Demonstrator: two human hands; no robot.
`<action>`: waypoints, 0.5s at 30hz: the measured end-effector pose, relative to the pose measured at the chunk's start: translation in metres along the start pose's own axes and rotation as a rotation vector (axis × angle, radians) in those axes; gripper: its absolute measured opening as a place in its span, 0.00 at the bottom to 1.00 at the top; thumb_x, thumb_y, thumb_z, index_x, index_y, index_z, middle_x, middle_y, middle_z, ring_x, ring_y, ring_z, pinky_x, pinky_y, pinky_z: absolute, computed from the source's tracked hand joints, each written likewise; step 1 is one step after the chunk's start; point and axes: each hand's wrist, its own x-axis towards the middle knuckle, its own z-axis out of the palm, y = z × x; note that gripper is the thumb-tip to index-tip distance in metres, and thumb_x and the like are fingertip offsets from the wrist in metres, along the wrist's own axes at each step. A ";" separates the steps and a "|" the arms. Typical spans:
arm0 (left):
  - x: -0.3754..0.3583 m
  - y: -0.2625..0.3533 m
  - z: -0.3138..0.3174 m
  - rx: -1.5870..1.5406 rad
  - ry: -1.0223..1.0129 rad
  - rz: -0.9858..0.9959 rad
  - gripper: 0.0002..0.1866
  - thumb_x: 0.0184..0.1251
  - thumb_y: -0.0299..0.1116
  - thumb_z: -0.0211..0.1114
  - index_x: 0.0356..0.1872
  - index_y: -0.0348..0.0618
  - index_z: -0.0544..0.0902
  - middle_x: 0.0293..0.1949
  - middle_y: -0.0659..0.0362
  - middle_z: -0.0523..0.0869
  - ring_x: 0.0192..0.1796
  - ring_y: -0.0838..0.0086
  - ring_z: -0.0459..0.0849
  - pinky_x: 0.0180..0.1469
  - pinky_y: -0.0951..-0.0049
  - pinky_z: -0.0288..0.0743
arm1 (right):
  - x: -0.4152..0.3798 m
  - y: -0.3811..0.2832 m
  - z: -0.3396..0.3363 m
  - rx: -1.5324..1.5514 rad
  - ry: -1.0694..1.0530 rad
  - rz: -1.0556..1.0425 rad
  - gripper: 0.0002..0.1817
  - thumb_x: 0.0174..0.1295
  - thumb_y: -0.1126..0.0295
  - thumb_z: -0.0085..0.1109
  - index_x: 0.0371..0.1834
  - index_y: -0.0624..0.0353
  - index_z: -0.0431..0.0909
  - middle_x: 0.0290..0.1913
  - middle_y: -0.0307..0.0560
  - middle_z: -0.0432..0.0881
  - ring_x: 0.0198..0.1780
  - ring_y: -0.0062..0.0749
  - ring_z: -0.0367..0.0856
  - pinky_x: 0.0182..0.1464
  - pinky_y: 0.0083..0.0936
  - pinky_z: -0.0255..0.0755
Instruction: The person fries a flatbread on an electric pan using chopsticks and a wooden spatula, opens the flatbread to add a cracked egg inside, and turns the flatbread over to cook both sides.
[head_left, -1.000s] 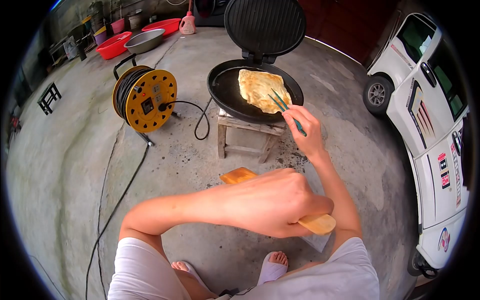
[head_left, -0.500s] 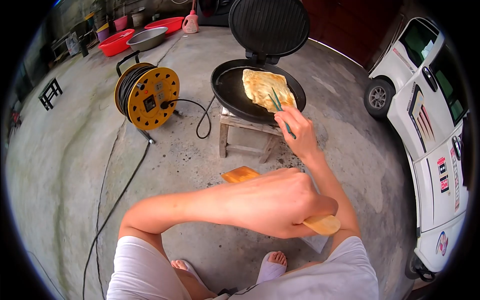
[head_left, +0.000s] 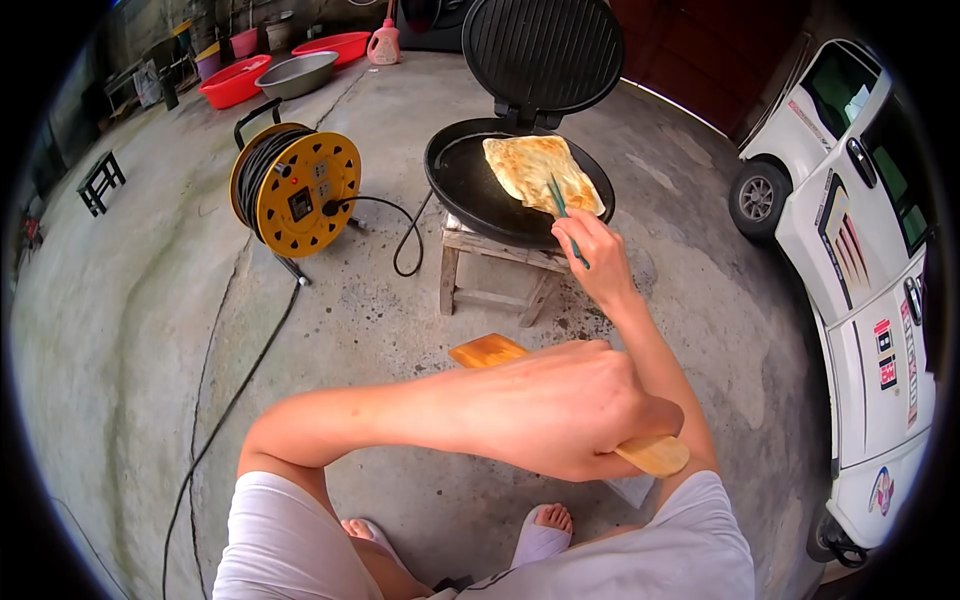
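Observation:
My left hand (head_left: 590, 405) is closed in a fist around a wooden spatula (head_left: 487, 351), held low across the front of my body. The spatula's flat blade sticks out beyond the wrist and its rounded handle end shows below the fist. My right hand (head_left: 597, 255) pinches green tweezers (head_left: 557, 196) whose tips rest on a browned flatbread (head_left: 540, 168). The flatbread lies on the right side of a round black electric griddle (head_left: 455, 165), its near corner reaching the rim. The griddle's ribbed lid (head_left: 540, 50) stands raised behind.
A wooden stool (head_left: 450, 268) supports the griddle. To its left stands a yellow cable reel (head_left: 305, 195) with cords along the concrete floor. Basins (head_left: 297, 76) and a pink bottle (head_left: 384, 45) sit at the back. A white vehicle (head_left: 850, 250) is on the right, a small stool (head_left: 100, 183) far left.
The flatbread has shifted and turned slightly on the griddle, its near corner now further right. The tweezers have tilted more upright. My left hand and the spatula have barely moved.

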 end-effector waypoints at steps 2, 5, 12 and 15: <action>0.000 0.000 0.000 -0.006 -0.008 -0.008 0.08 0.49 0.29 0.63 0.25 0.34 0.76 0.13 0.49 0.74 0.18 0.55 0.76 0.20 0.63 0.66 | -0.001 0.002 0.002 -0.031 0.015 -0.028 0.05 0.55 0.75 0.60 0.34 0.63 0.79 0.40 0.51 0.80 0.38 0.45 0.81 0.39 0.33 0.75; 0.001 0.000 0.000 -0.008 -0.005 -0.010 0.08 0.49 0.29 0.63 0.25 0.35 0.76 0.12 0.49 0.74 0.18 0.55 0.76 0.20 0.63 0.67 | -0.004 0.001 0.002 -0.042 0.058 -0.034 0.05 0.55 0.74 0.60 0.33 0.63 0.79 0.39 0.51 0.81 0.39 0.44 0.81 0.40 0.33 0.75; 0.003 0.000 -0.001 0.005 -0.018 -0.019 0.07 0.50 0.29 0.63 0.24 0.36 0.75 0.12 0.49 0.73 0.17 0.55 0.76 0.20 0.62 0.67 | 0.006 -0.003 -0.013 0.162 0.131 0.149 0.06 0.58 0.72 0.58 0.32 0.63 0.79 0.33 0.50 0.81 0.35 0.43 0.81 0.36 0.28 0.74; 0.002 -0.001 -0.001 -0.002 -0.011 -0.020 0.08 0.50 0.29 0.63 0.23 0.36 0.74 0.12 0.49 0.73 0.17 0.54 0.76 0.20 0.62 0.68 | 0.012 -0.003 -0.032 0.227 0.168 0.265 0.08 0.60 0.69 0.56 0.30 0.62 0.79 0.29 0.47 0.80 0.28 0.34 0.79 0.30 0.23 0.70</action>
